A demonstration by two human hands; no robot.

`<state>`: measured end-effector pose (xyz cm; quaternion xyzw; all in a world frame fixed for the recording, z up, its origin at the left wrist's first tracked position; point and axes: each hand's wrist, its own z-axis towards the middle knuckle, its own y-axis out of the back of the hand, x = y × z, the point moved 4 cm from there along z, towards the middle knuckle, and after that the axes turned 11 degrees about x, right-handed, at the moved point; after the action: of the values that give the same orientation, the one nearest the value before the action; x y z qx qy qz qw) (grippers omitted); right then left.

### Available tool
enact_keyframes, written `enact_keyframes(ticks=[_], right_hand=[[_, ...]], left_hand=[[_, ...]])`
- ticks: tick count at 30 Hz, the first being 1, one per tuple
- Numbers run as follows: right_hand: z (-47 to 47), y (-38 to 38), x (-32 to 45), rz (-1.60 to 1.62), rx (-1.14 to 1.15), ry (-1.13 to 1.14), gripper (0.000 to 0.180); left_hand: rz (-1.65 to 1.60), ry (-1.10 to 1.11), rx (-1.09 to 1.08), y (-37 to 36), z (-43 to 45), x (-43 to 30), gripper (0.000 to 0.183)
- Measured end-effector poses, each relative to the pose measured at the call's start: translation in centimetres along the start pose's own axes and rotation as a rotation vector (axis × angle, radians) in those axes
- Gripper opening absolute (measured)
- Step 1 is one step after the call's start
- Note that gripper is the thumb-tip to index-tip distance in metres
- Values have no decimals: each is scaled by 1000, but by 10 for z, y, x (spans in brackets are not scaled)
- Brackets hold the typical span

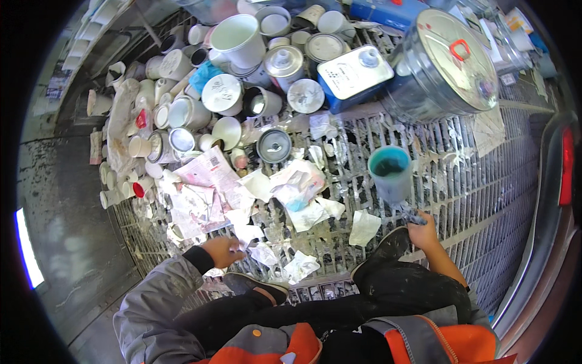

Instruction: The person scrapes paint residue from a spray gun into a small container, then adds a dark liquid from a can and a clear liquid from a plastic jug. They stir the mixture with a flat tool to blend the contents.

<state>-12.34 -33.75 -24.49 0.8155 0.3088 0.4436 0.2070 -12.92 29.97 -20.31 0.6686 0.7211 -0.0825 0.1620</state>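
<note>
My right hand point(422, 229) grips a dark, paint-stained object point(413, 215), perhaps a rag or a tool's handle; its exact kind is unclear. Just beyond it stands a plastic cup point(391, 175) with teal inner walls and dark contents. Over the grating at the left, my left hand point(223, 252) hangs with bent fingers and holds nothing visible. Scraps of white paper point(262, 253) lie close to it. Farther forward are a crumpled plastic bag point(298, 184), stained printed paper point(211, 170) and a round dark lid point(273, 145).
Used cups and cans, such as a large white tub point(238, 41), crowd the far left. A blue-sided canister point(354, 75) and a big metal drum point(443, 68) stand at the back right. Metal floor grating point(482, 191) runs beside a vehicle's edge point(541, 227) with a red light.
</note>
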Motion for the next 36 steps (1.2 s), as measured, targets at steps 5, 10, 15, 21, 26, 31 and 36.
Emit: enact_keyframes(ticks=[5,10,15,21,26,31,36], right_hand=[[9,-3,-24,230,284,-159,45],[32,-21,-19,248,118,-18,31],[115,-42,52,157,531,-126,42],[194,-84,116,56,716,127,57],[224,-103,117,19,607,270,50],[207,-85,144,16,519,244,41],[174,-35,135,-223,106,289,59]], left_hand=[[-545,485,731,-74,-78,32,79],[-797,348,774,-124,-98,60,80],[-460,150,341,-95,-169,33,64],[-527,359,-275,-22,-270,-86,43],[-96,92,-907,-67,-317,-121,35],[-36,-98,-979,-90,-323,-97,31],[-41,-240,-988,-73,-325,-81,19]])
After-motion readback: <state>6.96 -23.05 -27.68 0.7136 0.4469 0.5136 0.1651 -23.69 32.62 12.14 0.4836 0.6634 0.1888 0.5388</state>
